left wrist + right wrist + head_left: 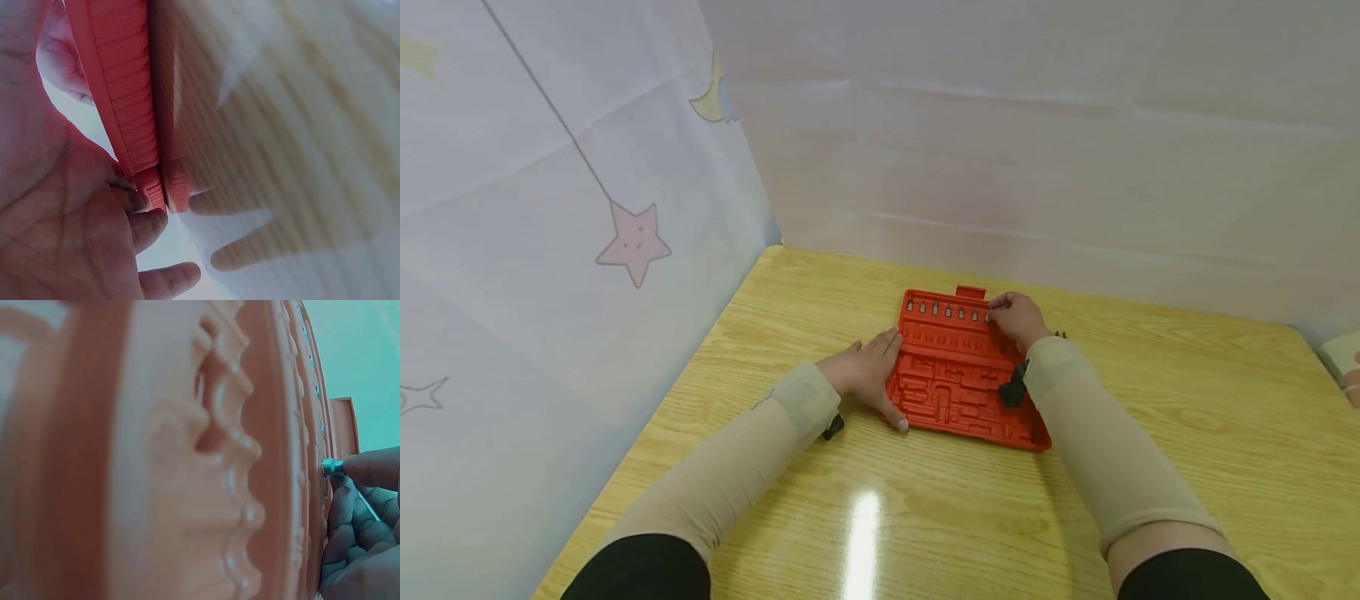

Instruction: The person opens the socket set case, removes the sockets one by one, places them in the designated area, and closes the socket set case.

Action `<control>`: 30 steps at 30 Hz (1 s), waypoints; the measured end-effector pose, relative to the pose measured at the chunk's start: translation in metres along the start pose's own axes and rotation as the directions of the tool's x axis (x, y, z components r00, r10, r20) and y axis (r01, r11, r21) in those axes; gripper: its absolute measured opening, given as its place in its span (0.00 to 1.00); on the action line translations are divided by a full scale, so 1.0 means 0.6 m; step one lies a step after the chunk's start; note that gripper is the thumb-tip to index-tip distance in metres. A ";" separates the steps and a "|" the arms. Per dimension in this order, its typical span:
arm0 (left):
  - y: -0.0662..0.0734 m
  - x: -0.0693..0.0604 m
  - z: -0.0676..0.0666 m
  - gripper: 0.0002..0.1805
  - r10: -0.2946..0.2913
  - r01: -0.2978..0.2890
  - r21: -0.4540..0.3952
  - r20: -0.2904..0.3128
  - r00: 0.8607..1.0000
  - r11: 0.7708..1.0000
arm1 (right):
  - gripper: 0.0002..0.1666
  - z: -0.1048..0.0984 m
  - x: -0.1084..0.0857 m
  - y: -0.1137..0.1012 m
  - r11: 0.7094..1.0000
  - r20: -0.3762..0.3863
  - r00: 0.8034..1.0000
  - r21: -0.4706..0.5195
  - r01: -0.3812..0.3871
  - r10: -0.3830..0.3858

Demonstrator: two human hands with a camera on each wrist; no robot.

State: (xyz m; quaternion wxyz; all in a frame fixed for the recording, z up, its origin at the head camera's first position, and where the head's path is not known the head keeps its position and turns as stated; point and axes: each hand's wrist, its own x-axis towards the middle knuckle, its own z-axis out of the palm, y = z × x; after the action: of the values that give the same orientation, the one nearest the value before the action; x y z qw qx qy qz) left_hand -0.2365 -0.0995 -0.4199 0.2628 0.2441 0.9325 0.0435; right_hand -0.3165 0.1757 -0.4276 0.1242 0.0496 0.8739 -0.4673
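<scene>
Six small bits (948, 312) line the top row of an open red case (957, 358) on the counter (955, 517).
Our left hand (870, 371) lies spread against the case's left edge; our right hand (1018, 321) pinches a metal piece (332, 467) just right of the small bits, though we cannot tell whether it is seated.

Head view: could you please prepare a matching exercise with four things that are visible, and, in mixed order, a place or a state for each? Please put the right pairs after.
Things:
1. Left hand
2. Row of small silvery metal pieces
3. Right hand
4. Pink five-pointed star

Places and states:
A. Pinching a small silvery ridged metal piece
B. On the pale wall covering
C. At the left edge of the open red plastic case
D. Standing along the far part of the case

Right pairs: 1-C; 2-D; 3-A; 4-B
</scene>
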 end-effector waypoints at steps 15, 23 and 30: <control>0.001 0.001 -0.003 0.81 -0.002 0.002 0.004 0.002 1.000 1.000 | 0.24 -0.026 0.020 0.016 0.988 -0.058 0.998 0.156 0.024 -0.015; -0.004 0.001 -0.003 0.81 -0.002 0.002 0.014 -0.005 1.000 1.000 | 0.26 -0.053 0.013 0.014 0.982 -0.032 0.999 0.187 0.007 -0.001; -0.008 -0.003 -0.003 0.81 -0.014 0.014 -0.005 0.001 1.000 1.000 | 0.29 -0.071 -0.001 0.014 0.987 -0.012 1.000 0.163 0.011 -0.009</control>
State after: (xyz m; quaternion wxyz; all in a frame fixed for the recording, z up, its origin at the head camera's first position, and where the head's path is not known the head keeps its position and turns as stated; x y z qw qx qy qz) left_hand -0.2381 -0.1045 -0.4182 0.2643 0.2369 0.9338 0.0439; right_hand -0.3213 0.2156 -0.4112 0.1127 0.0579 0.8337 -0.5375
